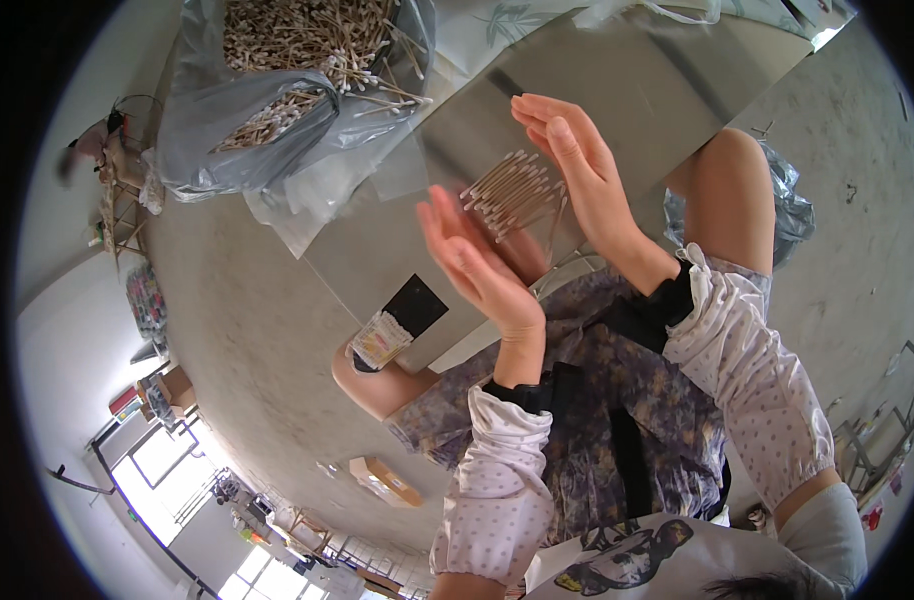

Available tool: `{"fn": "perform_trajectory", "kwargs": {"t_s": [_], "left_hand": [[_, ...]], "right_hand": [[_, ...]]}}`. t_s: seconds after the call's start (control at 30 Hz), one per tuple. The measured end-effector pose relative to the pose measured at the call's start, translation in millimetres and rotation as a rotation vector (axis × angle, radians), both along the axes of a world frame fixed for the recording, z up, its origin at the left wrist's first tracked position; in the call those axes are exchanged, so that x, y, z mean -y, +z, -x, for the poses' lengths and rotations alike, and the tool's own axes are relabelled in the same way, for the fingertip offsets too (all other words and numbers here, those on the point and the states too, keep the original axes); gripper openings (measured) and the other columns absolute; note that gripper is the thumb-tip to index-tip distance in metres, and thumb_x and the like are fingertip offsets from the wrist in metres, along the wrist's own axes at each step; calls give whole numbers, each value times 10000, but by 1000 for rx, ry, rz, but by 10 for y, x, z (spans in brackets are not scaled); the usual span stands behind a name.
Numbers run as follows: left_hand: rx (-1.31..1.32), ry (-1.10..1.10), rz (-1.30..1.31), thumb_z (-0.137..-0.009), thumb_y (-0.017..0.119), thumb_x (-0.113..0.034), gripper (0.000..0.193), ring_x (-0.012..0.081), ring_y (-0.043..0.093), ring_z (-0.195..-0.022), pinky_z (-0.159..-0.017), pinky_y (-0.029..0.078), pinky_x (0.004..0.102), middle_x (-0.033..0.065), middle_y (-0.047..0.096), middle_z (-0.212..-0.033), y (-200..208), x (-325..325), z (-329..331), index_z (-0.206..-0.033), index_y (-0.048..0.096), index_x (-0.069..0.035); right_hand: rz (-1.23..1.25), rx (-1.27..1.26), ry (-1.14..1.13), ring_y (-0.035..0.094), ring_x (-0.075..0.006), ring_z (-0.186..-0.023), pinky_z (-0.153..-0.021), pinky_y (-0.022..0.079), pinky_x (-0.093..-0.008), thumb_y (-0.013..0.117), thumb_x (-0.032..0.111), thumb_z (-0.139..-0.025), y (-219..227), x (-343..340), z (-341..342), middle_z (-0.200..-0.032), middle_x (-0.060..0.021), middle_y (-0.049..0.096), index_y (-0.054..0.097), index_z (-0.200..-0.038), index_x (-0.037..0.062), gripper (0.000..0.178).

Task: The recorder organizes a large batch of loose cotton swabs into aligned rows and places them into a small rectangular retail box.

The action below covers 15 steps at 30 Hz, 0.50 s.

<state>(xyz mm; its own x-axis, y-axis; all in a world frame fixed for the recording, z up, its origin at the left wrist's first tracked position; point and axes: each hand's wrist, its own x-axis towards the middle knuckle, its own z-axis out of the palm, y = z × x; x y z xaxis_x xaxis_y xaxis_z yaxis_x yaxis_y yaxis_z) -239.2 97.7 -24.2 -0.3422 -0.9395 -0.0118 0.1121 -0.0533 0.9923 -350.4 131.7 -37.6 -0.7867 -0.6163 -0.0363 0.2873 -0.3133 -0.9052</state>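
A small bunch of cotton swabs (512, 192) with wooden sticks lies on the shiny tabletop (637, 95), its sticks roughly side by side. One swab slants away from the others at the bunch's right end. My left hand (489, 290) is held on the left and near side of the bunch, fingers stretched out and slightly blurred. On the other side is my right hand (599, 190), its fingers extended and its palm turned toward the swabs. Both palms face each other with the bunch between them, and neither hand grips anything.
A grey plastic bag (182, 165) spills a large heap of loose swabs (302, 35) at the far left of the table. A phone (415, 306) lies by the table's near left edge. Another plastic bag (792, 205) hangs beyond my right knee. An open cardboard box (385, 482) sits on the floor.
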Motion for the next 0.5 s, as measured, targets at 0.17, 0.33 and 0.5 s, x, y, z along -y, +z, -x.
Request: {"fn": "perform_trajectory", "kwargs": {"t_s": [0.17, 0.33, 0.5], "left_hand": [[22, 52, -2, -1061, 299, -477, 707, 339, 222, -1476, -1213, 168, 442, 214, 241, -1584, -26, 224, -21, -1528, 138, 29], [-59, 12, -81, -1062, 296, -473, 703, 327, 265, -1456, -1210, 213, 438, 203, 304, -1555, 19, 199, 128, -1527, 139, 30], [-16, -74, -76, -1052, 313, -511, 724, 313, 348, -1407, -1182, 256, 425, 217, 340, -1533, 2, 242, 119, -1519, 192, 30]], "right_hand": [[5, -29, -36, 510, -189, -1262, -1066, 385, -317, 462, 350, -1058, 6, 11, 60, -1307, -119, 578, 518, -1317, -13, 449], [-22, -26, 21, 516, -177, -1256, -1060, 390, -312, 471, 346, -1055, -23, 14, 19, -1295, -107, 588, 536, -1301, -9, 437], [-25, -16, 93, 528, -172, -1243, -1053, 401, -312, 484, 346, -1050, 9, 25, 34, -1289, -96, 593, 550, -1288, -10, 433]]}}
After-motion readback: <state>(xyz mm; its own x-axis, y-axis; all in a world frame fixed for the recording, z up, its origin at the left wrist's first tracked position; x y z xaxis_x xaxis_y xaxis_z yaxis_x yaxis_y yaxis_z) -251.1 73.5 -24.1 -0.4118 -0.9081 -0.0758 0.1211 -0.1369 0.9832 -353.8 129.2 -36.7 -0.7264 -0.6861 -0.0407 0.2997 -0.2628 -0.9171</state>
